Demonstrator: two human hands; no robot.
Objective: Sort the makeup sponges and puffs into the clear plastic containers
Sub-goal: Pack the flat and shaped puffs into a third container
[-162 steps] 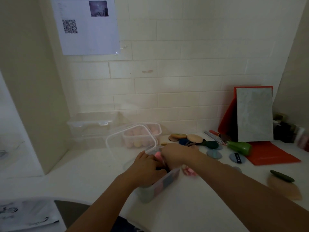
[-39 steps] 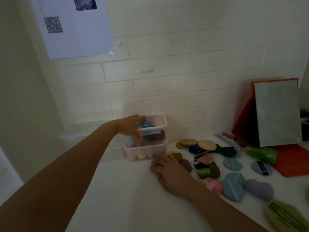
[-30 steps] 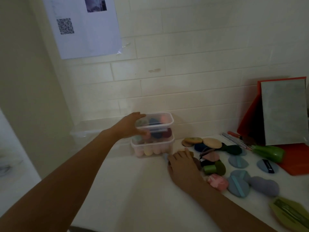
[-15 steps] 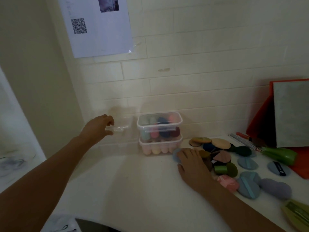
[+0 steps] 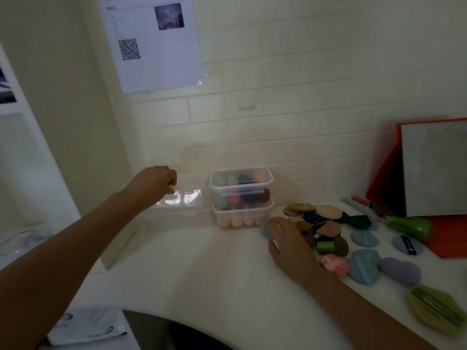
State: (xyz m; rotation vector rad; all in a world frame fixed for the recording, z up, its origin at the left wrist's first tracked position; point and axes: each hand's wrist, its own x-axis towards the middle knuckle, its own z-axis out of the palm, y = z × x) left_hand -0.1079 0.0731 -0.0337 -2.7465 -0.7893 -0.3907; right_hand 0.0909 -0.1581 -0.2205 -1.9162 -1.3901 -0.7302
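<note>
Two lidded clear containers stand stacked against the wall: the upper container holds coloured sponges, the lower container pale ones. Left of them is a third clear container, and my left hand grips its near left edge with curled fingers. My right hand lies flat on the counter with its fingers on a blue-grey puff, at the left edge of a heap of loose puffs and sponges. A pink sponge lies beside my right wrist.
A green bottle and pens lie right of the heap, before a red folder with a grey board. An olive puff sits at the right front. A paper with a QR code hangs on the wall. A side wall stands left.
My left hand left the stacked containers and moved left to the third clear container, gripping its edge. My right hand stayed flat by the puffs.
</note>
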